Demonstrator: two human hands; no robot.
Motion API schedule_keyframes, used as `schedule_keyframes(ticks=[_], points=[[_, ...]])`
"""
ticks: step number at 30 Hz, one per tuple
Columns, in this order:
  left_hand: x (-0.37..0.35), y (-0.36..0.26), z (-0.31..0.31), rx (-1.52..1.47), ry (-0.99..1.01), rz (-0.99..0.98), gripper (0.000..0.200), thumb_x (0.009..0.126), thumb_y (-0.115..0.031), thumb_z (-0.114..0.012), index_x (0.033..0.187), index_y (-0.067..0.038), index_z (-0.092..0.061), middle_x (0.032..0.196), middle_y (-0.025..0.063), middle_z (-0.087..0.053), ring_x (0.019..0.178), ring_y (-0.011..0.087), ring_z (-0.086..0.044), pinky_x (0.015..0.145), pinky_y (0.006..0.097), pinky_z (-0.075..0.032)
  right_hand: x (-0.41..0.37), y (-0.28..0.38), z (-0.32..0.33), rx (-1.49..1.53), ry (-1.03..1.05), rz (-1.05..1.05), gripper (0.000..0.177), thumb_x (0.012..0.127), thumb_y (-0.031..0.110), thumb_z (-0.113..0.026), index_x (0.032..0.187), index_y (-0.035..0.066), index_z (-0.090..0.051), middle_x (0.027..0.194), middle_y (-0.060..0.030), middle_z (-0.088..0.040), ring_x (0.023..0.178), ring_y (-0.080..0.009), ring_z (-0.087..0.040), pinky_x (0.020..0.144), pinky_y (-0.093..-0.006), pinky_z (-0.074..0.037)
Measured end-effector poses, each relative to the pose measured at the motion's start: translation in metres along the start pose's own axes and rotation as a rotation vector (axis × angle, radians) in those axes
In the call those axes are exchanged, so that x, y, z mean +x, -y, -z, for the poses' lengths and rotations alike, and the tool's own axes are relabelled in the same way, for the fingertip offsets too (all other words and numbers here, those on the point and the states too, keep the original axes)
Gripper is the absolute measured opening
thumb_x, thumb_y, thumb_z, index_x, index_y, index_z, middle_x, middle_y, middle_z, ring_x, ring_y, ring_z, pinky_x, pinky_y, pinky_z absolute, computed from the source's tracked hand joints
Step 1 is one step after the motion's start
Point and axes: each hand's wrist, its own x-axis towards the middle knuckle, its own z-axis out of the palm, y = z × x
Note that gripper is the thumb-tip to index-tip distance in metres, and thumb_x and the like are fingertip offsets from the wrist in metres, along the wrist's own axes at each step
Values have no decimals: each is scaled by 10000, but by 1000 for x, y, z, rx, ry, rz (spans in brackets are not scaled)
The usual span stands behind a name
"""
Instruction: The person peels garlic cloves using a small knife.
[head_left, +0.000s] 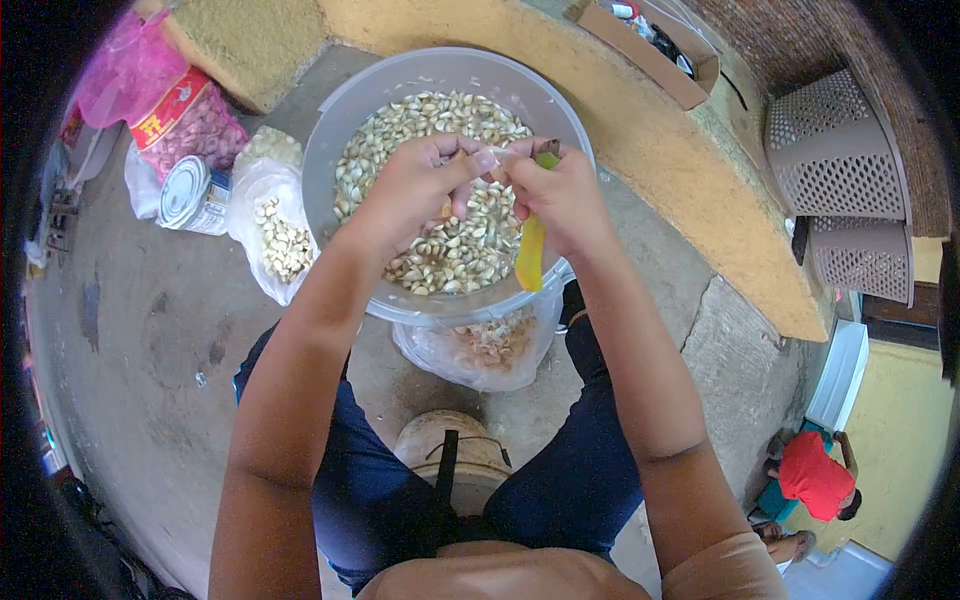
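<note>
Both hands are held over a large grey basin (318, 200) full of garlic cloves (445, 115), which seem to lie in water. My left hand (420, 190) is pinched on a small pale garlic clove (497, 153), with thumb and forefinger meeting my right fingertips there. Wrapped in my right hand (565, 200) is a flat yellow-handled tool (530, 255), like a small knife; its handle points down toward me, and its blade cannot be made out. A bit of brownish skin shows under my left fingers.
Left of the basin stand a plastic bag of peeled cloves (285, 250), a tin (185, 195) and a pink net sack (195, 120). A bag of peelings (490, 345) and a bucket (455, 445) sit near my legs. A cardboard box (650, 55) rests on the ledge; a person in red (815, 475) is at right.
</note>
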Motion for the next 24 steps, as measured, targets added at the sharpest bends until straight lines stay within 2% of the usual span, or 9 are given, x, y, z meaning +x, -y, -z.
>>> schedule_keyframes(ticks=[1,3,7,10,15,19,22,24], points=[[0,0,0,-30,1,7,189,814,-209,-583,894,-38,-567,572,-17,-487,426,30,-414,343,160,-255,1,-1,1,36,9,-8,209,736,187,-632,772,-17,-603,645,-15,-590,515,-73,-503,456,-227,-407],[0,-2,0,-90,4,21,195,807,-215,-592,892,-42,-559,570,-27,-469,432,24,-413,337,154,-239,2,-3,0,-116,-38,51,204,736,181,-631,778,-17,-606,645,-27,-590,519,-79,-509,463,-236,-414],[1,0,-8,73,-168,-75,223,793,-236,-611,893,-42,-570,619,-25,-509,453,20,-423,346,156,-252,3,-4,1,-373,-132,200,203,733,178,-634,807,-10,-617,657,-76,-604,518,-119,-531,493,-269,-432],[1,0,-9,113,-185,-94,245,783,-245,-622,902,-36,-576,656,-18,-537,466,22,-431,352,159,-262,2,-8,1,-525,-168,510,202,737,183,-631,824,1,-623,658,-113,-602,521,-146,-535,517,-283,-430],[1,-2,-8,88,-179,-79,220,780,-202,-605,914,-30,-583,672,-7,-555,472,26,-444,355,163,-273,1,-7,-1,-498,-124,405,207,749,193,-625,834,5,-625,674,-129,-609,553,-170,-551,545,-297,-431],[2,-1,-8,151,-207,-79,189,775,-174,-576,880,-18,-595,618,2,-541,453,34,-447,353,170,-280,3,-11,-5,-379,-87,325,208,754,196,-619,827,1,-624,667,-123,-611,544,-167,-546,543,-302,-430],[2,1,-4,86,-188,-77,211,755,-199,-595,837,-5,-611,597,17,-538,450,41,-455,355,180,-285,4,-11,-4,-329,-138,213,203,759,188,-611,833,-1,-617,665,-98,-619,498,-136,-521,495,-274,-422],[2,1,-3,39,-170,-72,212,765,-196,-585,853,-4,-605,571,8,-520,434,34,-439,345,173,-272,2,-4,-4,-140,-110,73,198,761,179,-609,839,-3,-607,624,-70,-596,467,-116,-497,449,-252,-402]])
